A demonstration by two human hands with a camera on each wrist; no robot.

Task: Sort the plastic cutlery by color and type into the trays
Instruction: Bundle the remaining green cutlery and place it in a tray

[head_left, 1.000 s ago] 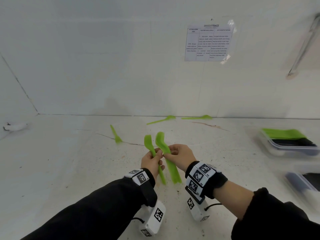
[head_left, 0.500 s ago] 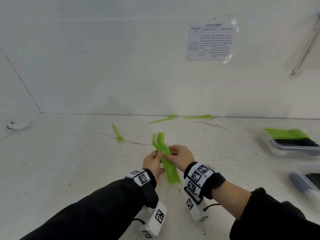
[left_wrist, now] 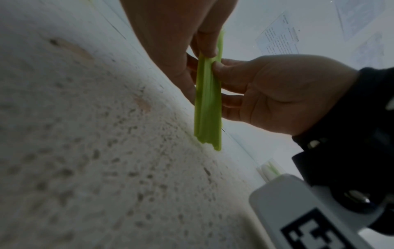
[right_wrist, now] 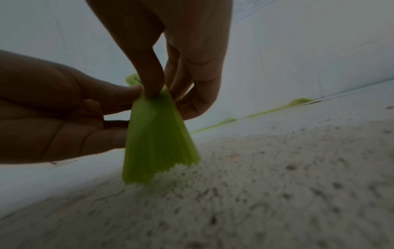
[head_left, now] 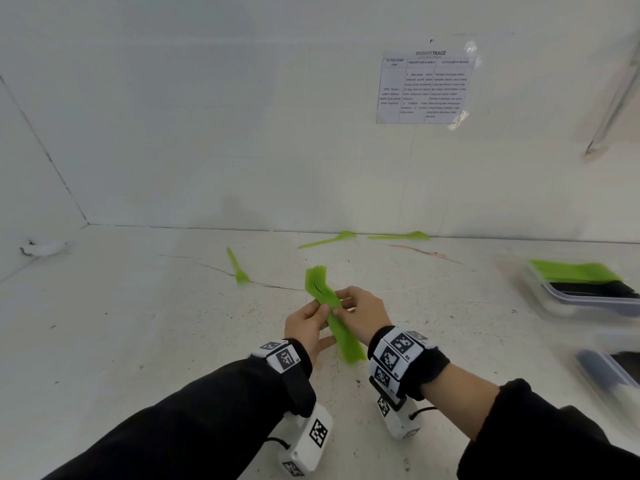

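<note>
Left hand: the left hand (head_left: 309, 323) pinches the stack of green cutlery (head_left: 332, 315) from the left, thumb and fingertips on the handles.
Right hand: the right hand (head_left: 360, 315) grips the same stack from the right, fingers curled round it.
Change: a second ago each hand held a separate green piece; now they sit pressed together as one bundle, its handle ends down near the table (head_left: 138, 341).
Stack: thin ribbed plastic, bright green, handles fanned out slightly at the bottom.
Loose pieces: one green fork (head_left: 238, 266) lies left and farther off; two green spoons (head_left: 327, 239) lie along the far wall.
Trays: a clear tray (head_left: 585, 299) at the right holds green and black cutlery.
Surface: white, speckled, cracked.
</note>
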